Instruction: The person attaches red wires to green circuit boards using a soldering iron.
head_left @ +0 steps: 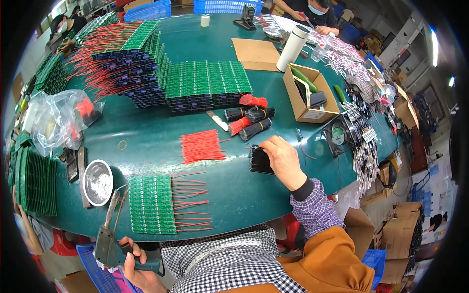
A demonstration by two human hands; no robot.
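At ten o'clock from the circuit board (152,205) stands a silvery bowl (98,183); I see shine inside, but cannot tell its content. The left hand (139,268) is wrapped around the handle of a soldering gun (108,246), tip upward, perhaps to keep the heat away from the fingers. The board lies flat at the near edge of the table (264,195), probably for easy reach. At one o'clock from it, red wires (201,146) lie side by side. At two o'clock the right hand (281,158) touches black wires (259,161) with narrow fingers; whether it pinches one, I cannot tell. At one o'clock from this hand, a cardboard box (317,115) contains a green cucumber (304,79).
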